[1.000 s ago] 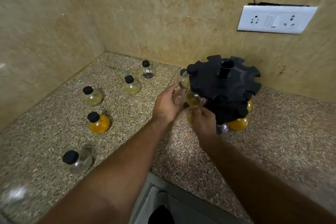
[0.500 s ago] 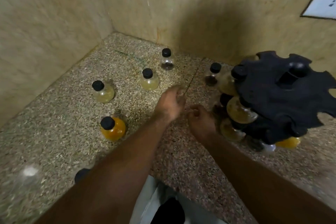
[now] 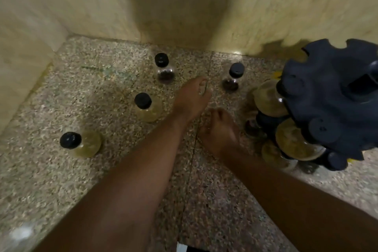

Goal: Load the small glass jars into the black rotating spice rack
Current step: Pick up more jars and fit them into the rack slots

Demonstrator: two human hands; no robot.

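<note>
Four glass jars [image 3: 152,114] stand on the surface [image 3: 61,180], left of the spice rack [image 3: 331,98]. Left grip [image 3: 192,96] and right grip [image 3: 219,131] hover empty, fingers relaxed. The jars seem light, slick and breakable: best held just below the cap [image 3: 143,100].

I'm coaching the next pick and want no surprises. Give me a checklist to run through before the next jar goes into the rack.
1. Is the left hand free: ok, it holds nothing.
2. Is the right hand free: ok, it holds nothing.
3. Next jar upright and capped: ok, the dark-filled jar nearest the rack stands on the counter, black cap on.
4. Path to that jar: ok, nothing lies between it and the left hand.
5. Free slot in the rack facing the hands: cannot tell, that side is blurred and crowded with jars.
</note>
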